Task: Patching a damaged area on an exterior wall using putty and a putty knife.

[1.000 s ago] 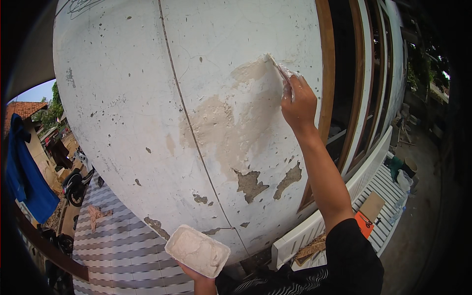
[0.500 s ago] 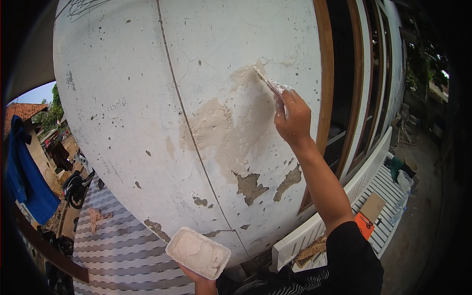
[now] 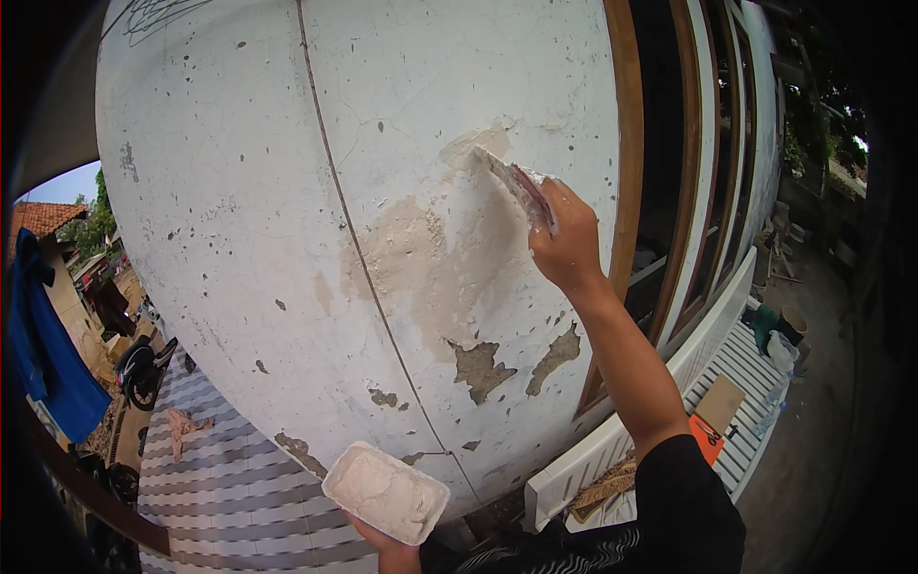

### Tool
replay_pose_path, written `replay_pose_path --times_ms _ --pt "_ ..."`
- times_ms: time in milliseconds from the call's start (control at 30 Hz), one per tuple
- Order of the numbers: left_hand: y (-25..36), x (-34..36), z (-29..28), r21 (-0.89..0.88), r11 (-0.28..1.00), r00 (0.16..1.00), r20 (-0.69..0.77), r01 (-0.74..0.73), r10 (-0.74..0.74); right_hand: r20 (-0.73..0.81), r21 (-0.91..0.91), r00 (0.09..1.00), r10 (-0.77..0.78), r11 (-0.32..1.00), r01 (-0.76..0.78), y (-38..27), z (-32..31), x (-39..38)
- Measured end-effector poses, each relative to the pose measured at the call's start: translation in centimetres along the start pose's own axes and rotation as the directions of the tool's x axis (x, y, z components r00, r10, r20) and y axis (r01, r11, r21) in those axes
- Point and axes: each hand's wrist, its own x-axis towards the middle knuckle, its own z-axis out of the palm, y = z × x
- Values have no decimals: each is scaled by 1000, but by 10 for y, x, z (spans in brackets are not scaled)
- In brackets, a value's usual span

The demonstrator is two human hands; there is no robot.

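Note:
My right hand (image 3: 564, 234) grips a putty knife (image 3: 512, 182) smeared with pale paste, its blade on a beige patch (image 3: 426, 258) on the cracked white wall (image 3: 210, 143). Below that patch, bare grey spots (image 3: 483, 371) show where paint has flaked off. My left hand (image 3: 381, 543), low in the view and partly hidden, holds a white rectangular tub (image 3: 387, 490) of pale paste. A thin dark line (image 3: 382, 316) runs down the wall left of the patch.
Brown-framed windows (image 3: 630, 115) stand at the right. Below them is a white slatted bench (image 3: 746, 368) with an orange item, cardboard and bags. At the left are a tiled floor (image 3: 210, 488), a dark railing (image 3: 115, 517), a hanging blue cloth (image 3: 57, 364) and a motorbike (image 3: 143, 373).
My right hand and the putty knife have moved down and to the left across the patch. My left hand and the tub have stayed nearly in place.

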Motion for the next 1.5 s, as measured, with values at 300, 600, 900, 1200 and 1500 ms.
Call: replay_pose_path --times_ms 300,600,900,1200,1500 --pt "3 -5 3 -60 998 998 -55 3 -6 -85 -147 996 11 989 -23 24 9 11" --pt "1 -5 5 -41 999 1000 -14 14 -15 -3 -64 987 -159 985 159 10 1 -19" --pt "8 -5 -4 -54 998 1000 -24 11 -12 -214 181 898 385 919 -351 86 -40 -12" --pt "6 -5 -3 -101 995 996 -92 5 -14 13 587 765 644 615 -527 95 -42 -49" --pt "4 -3 -8 -153 985 997 12 74 -73 118 345 860 497 791 -505 37 -34 -141"
